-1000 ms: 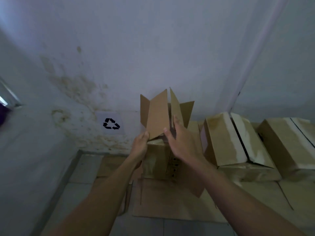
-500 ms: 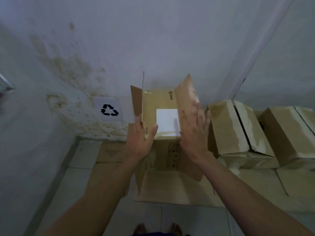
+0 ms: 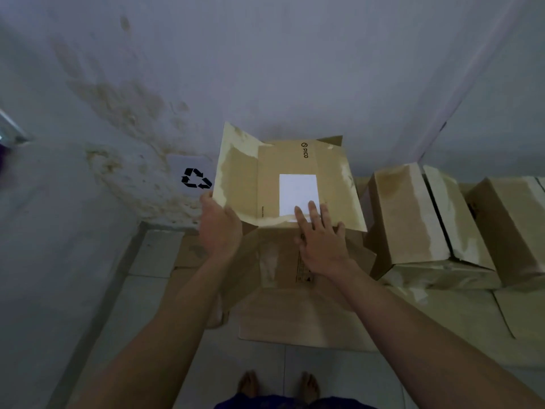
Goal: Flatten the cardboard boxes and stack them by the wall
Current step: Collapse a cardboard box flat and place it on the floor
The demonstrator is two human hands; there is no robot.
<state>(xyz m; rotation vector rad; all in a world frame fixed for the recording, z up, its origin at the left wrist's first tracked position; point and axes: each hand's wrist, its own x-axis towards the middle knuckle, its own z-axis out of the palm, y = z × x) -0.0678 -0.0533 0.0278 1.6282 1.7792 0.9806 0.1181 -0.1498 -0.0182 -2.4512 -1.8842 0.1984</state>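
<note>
A brown cardboard box [image 3: 280, 255] with a white label [image 3: 298, 194] stands in front of me, its top flaps spread outward. My left hand [image 3: 219, 228] grips the lower edge of the left flap [image 3: 236, 178]. My right hand [image 3: 321, 240] presses flat on the box's top, fingers straight and reaching onto the label. Flattened cardboard sheets [image 3: 300, 317] lie on the floor under the box, by the stained wall [image 3: 265, 69].
Two closed taped boxes [image 3: 418, 219] [image 3: 510, 225] stand to the right against the wall. A recycling sign [image 3: 196, 178] is stuck low on the wall. My bare feet [image 3: 278, 385] stand on the tiled floor below.
The box's flaps, upright a second ago, have been spread wide and flat. My right hand moved from the right flap onto the top; my left hand took the left flap's edge.
</note>
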